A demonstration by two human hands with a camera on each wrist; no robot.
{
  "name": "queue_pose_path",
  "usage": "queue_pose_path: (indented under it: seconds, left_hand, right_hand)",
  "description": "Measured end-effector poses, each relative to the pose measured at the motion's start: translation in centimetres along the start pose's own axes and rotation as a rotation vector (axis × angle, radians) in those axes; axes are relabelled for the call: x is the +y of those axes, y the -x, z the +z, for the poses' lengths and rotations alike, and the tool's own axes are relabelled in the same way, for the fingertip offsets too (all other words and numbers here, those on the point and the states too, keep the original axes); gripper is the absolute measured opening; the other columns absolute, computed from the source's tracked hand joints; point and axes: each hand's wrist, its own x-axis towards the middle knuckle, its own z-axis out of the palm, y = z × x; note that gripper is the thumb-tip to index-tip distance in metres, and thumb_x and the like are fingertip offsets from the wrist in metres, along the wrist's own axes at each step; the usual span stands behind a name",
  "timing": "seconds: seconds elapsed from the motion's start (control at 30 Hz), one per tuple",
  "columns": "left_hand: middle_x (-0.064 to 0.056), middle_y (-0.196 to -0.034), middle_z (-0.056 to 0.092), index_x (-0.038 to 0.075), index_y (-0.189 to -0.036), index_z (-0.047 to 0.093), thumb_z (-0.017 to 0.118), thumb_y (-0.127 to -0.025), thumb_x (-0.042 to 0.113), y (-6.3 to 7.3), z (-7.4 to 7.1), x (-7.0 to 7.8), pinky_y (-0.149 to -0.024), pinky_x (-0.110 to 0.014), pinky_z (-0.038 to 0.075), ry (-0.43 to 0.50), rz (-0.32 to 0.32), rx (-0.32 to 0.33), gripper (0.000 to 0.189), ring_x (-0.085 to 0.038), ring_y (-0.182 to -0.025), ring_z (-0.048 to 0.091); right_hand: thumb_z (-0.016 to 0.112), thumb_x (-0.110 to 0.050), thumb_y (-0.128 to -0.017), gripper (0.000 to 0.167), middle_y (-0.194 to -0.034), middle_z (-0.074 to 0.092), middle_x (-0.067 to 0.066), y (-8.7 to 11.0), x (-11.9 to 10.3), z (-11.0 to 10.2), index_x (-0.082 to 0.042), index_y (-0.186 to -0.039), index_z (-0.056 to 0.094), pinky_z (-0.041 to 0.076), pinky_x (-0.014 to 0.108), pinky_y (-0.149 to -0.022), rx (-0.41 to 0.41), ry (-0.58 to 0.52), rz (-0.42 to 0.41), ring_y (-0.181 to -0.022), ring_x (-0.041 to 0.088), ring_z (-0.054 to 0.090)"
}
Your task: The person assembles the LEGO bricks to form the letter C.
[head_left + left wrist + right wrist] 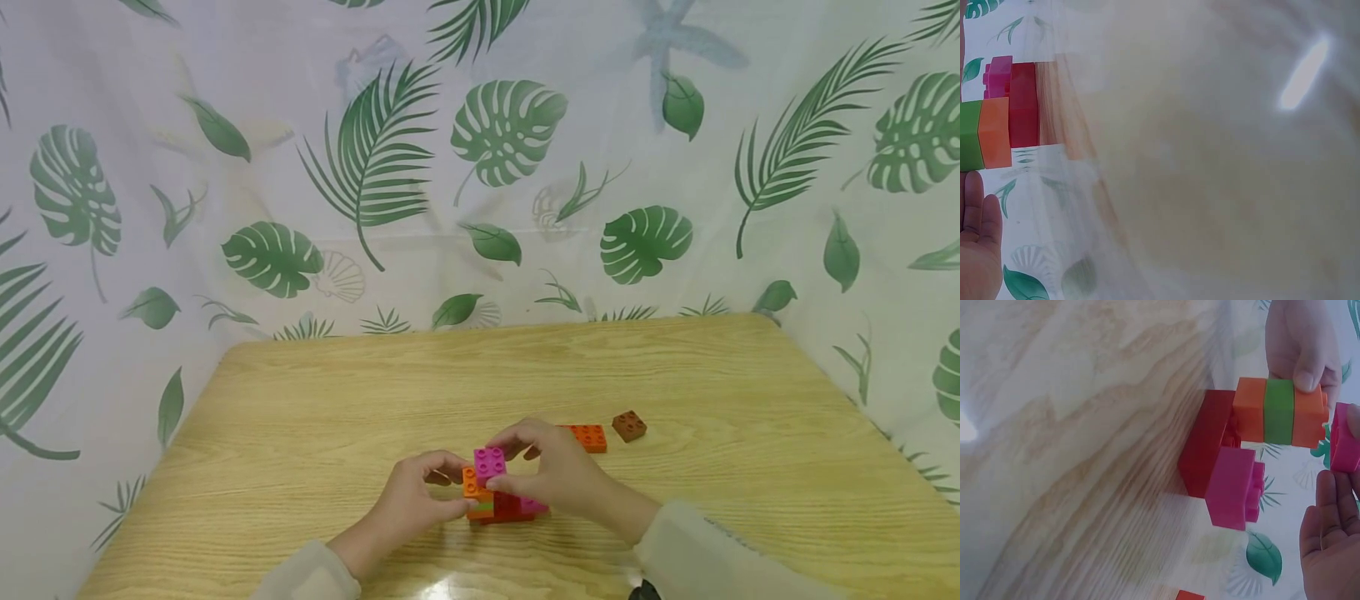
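Note:
A red base brick [1200, 447] lies on the table and carries two loads. At one end rises a stack with a lower orange brick [1249, 409], a green brick [1279, 412] and an upper orange brick [1309, 419]. On the other end is a pink brick [1229, 487]. My left hand [408, 496] pinches the stack, thumb on the upper orange brick and fingers on the far side. With thumb and fingers my right hand [558, 471] holds a second pink brick [490, 464], studs up, just above the stack; a small gap shows between them in the right wrist view.
Behind the right hand lies an orange-red brick [591, 437], partly hidden by that hand. A brown brick [629, 426] sits to its right. The wooden table [337, 400] meets a leaf-patterned cloth [420, 283] at its back and sides.

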Motion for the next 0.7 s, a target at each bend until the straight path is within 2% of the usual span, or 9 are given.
queue_pose_path:
  seconds: [0.23, 0.7]
  left_hand:
    - [0.004, -0.095, 0.067, 0.008, -0.101, 0.067, 0.081, -0.075, 0.012, -0.1, 0.0, 0.0, -0.084, -0.03, 0.051, -0.002, 0.001, -0.003, 0.029, -0.016, -0.091, 0.061]
    - [0.006, -0.094, 0.068, 0.008, -0.101, 0.068, 0.08, -0.075, 0.01, 0.0, -0.1, 0.4, -0.085, -0.031, 0.05, -0.008, 0.003, -0.007, 0.028, -0.015, -0.093, 0.06]
  right_hand:
    - [0.08, -0.035, -0.077, 0.034, -0.098, 0.062, -0.01, -0.1, -0.3, 0.7, -0.017, -0.103, 0.068, 0.052, 0.039, -0.075, -0.028, -0.007, -0.054, -0.088, 0.014, 0.06]
    - [0.081, -0.03, -0.076, 0.028, -0.09, 0.061, -0.014, -0.6, -1.1, 0.8, -0.018, -0.097, 0.068, 0.051, 0.04, -0.077, -0.078, 0.039, -0.027, -0.084, 0.014, 0.06]
